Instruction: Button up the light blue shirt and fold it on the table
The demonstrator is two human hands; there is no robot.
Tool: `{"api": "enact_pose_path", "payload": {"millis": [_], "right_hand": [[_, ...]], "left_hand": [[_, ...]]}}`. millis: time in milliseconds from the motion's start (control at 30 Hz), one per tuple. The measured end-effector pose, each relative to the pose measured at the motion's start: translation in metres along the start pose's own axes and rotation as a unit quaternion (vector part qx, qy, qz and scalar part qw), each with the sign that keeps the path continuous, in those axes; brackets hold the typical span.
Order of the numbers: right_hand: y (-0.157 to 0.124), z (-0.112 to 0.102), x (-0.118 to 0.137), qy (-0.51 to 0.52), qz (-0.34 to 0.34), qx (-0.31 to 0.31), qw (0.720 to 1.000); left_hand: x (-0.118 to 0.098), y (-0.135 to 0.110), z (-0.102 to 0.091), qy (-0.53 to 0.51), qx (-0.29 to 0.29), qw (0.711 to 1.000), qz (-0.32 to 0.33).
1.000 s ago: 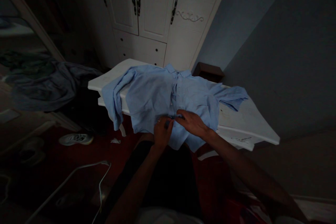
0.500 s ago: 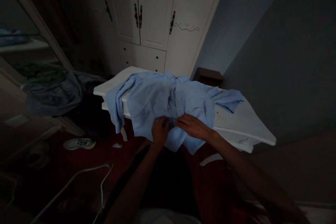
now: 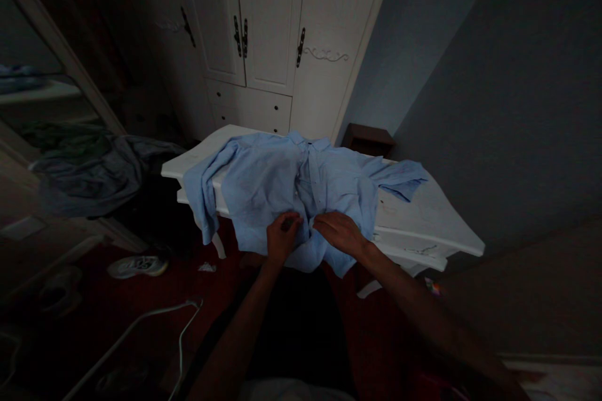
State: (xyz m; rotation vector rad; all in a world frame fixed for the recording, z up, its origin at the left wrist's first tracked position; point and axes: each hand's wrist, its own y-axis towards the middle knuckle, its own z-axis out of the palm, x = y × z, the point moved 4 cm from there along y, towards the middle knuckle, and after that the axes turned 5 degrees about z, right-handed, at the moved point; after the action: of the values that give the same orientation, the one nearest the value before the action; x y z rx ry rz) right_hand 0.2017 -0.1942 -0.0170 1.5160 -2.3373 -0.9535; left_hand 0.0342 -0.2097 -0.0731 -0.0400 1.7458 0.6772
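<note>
A light blue button-up shirt (image 3: 258,182) lies front side up across a white table (image 3: 409,216), collar at the far side and hem hanging over the near edge. Its front is partly open down the middle, with small buttons along the strip. My left hand (image 3: 282,235) is curled in a pinch at the left front edge, low on the shirt. Just across the opening, my right hand (image 3: 339,232) has its fingers bent together on the right front edge. The fingertips are dim, and the cloth between them is partly hidden.
Behind the table stands a white wardrobe (image 3: 268,25) beside a small brown box-like piece (image 3: 369,138). Grey clothing (image 3: 94,175) is heaped at the left. On the red floor lie a sneaker (image 3: 138,266) and a white wire hanger (image 3: 141,319).
My hands have moved slightly apart, opening a gap between the fingertips. The front edges of the shirt shifted a little with them. The view has moved slightly.
</note>
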Motion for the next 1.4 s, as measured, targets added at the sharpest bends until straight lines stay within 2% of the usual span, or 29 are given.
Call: {"api": "enact_pose_path", "payload": {"millis": [100,167,267,400,667,833,933,1133,1300,1400], "right_hand": [[0.006,0.003,0.004,0.017,0.022,-0.018,0.999],[0.010,0.003,0.005,0.027,0.031,-0.037,0.998],[0.016,0.001,0.006,0.044,0.032,-0.068,0.996],[0.021,0.000,0.007,0.076,0.028,-0.061,0.995],[0.022,0.001,0.004,0.139,0.064,-0.063,0.986],[0.022,0.004,0.002,0.145,0.076,-0.056,0.985],[0.023,0.006,0.000,0.137,0.077,-0.058,0.986],[0.025,0.010,-0.004,0.131,0.077,-0.055,0.987],[0.030,0.008,-0.003,0.116,0.081,-0.061,0.988],[0.033,0.010,-0.002,0.127,0.092,-0.039,0.987]], "left_hand": [[-0.015,0.004,-0.006,-0.027,0.085,0.996,0.012],[-0.025,0.008,-0.011,-0.037,0.122,0.991,0.035],[-0.034,0.013,-0.018,-0.035,0.148,0.986,0.065],[-0.034,0.016,-0.020,-0.034,0.171,0.983,0.052],[-0.030,0.016,-0.018,-0.108,0.169,0.979,-0.027],[-0.030,0.018,-0.016,-0.110,0.156,0.981,-0.044],[-0.030,0.018,-0.015,-0.081,0.144,0.986,-0.031],[-0.036,0.016,-0.016,-0.033,0.099,0.994,0.038],[-0.040,0.011,-0.018,-0.054,0.108,0.991,0.062],[-0.041,0.007,-0.020,-0.041,0.100,0.991,0.077]]}}
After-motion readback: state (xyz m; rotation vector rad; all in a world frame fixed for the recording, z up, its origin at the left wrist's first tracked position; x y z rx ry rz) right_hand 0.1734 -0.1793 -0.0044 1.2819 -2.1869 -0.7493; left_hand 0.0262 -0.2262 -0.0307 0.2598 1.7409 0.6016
